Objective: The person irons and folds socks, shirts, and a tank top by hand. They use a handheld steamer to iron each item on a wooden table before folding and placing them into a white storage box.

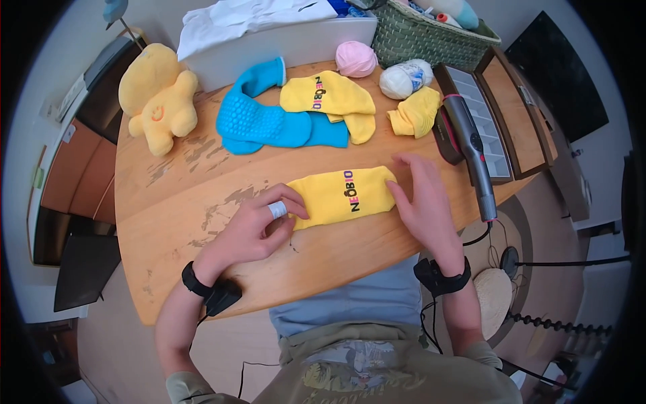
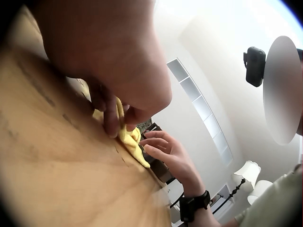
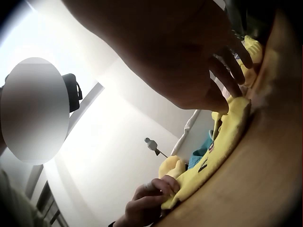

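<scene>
The yellow sock [image 1: 323,200] is laid flat on the bench [image 1: 171,242], one end pinched by the left hand [image 1: 257,227], the other touched by the loosely extended right hand [image 1: 428,207]. Straightening seems under way; light, even tension is probably needed next.

Near-side bare wood tabletop [image 1: 182,269] open left of the yellow lettered sock [image 1: 343,196]; grey cylindrical hair styler [image 1: 474,151] blocks right.
</scene>
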A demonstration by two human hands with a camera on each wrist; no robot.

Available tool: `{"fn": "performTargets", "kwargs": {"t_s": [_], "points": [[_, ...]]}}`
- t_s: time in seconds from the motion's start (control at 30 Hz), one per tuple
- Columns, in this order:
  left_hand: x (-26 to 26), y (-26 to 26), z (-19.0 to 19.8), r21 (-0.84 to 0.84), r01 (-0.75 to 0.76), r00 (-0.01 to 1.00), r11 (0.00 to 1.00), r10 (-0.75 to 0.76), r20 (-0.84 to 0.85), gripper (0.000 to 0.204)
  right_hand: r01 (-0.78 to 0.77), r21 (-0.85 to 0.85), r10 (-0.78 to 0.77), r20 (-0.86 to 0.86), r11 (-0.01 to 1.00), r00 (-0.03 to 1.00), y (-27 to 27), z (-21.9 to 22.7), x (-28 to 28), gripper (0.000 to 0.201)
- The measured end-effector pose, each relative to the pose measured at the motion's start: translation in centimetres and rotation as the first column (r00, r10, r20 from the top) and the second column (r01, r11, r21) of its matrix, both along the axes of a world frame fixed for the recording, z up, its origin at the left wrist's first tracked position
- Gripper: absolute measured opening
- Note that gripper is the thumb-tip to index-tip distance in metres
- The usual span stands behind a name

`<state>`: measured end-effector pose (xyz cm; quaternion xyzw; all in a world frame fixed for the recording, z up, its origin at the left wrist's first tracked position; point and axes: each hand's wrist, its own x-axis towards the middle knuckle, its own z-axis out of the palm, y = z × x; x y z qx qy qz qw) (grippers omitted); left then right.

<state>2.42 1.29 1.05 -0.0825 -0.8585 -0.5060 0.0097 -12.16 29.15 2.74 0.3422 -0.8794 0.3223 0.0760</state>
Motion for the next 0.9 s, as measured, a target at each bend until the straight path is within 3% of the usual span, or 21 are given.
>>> {"fn": "performTargets", "kwargs": {"t_s": [0.03, 0.1, 0.2, 0.3, 0.43, 0.5, 0.63, 0.7, 0.83, 0.9], "points": [[-0.1, -0.1, -0.4, -0.032, -0.006, 0.998, 0.999, 0.004, -0.068, 0.018, -0.004, -0.008, 0.003, -0.122, 1.000, 0.993, -0.1, -0.3, -0.1, 0.033], [-0.2, -0.5, -1.6, -0.094, -0.034, 0.980, 0.995, 0.015, -0.198, 0.016, 0.033, -0.061, -0.042, -0.138, 0.998, 0.990, 0.9, 0.7, -0.1, 0.035], [-0.3, -0.5, -1.7, -0.148, -0.040, 0.978, 0.988, 0.008, -0.210, 0.014, 0.150, -0.130, -0.173, -0.192, 0.980, 0.966, 3.3, 3.1, -1.2, 0.033], [-0.1, -0.2, -0.7, -0.199, -0.057, 0.997, 0.978, 0.045, -0.064, 0.022, 0.347, -0.042, -0.336, -0.383, 0.937, 0.860, 6.9, 4.2, -4.4, 0.031], [-0.4, 0.0, -0.9, -0.367, -0.127, 0.950, 0.921, 0.006, -0.313, 0.031, 0.383, -0.006, -0.383, -0.016, 0.924, 0.924, 10.6, 3.3, -7.8, 0.040], [-1.0, 0.2, -0.6, -0.445, -0.179, 0.896, 0.878, -0.041, -0.443, 0.036, 0.362, 0.037, -0.362, 0.211, 0.931, 0.908, 11.5, 3.1, -9.0, 0.044], [-0.5, -0.4, -1.2, -0.434, -0.055, 0.957, 0.899, -0.077, -0.280, 0.038, 0.282, 0.024, -0.271, 0.367, 0.959, 0.890, 12.1, 3.6, -10.1, 0.054], [-0.6, -0.7, -1.3, -0.416, -0.027, 0.964, 0.909, -0.087, -0.253, 0.036, 0.251, -0.080, -0.173, 0.528, 0.965, 0.831, 11.6, 3.7, -9.5, 0.060], [-0.8, -0.5, -1.4, -0.410, -0.055, 0.917, 0.910, -0.115, -0.381, 0.031, 0.244, -0.190, -0.064, 0.652, 0.951, 0.756, 10.5, 3.7, -8.1, 0.068], [-0.9, -0.6, -1.4, -0.413, -0.051, 0.910, 0.909, -0.128, -0.394, 0.033, 0.294, -0.218, -0.090, 0.643, 0.931, 0.760, 10.6, 3.3, -7.7, 0.068]]}}
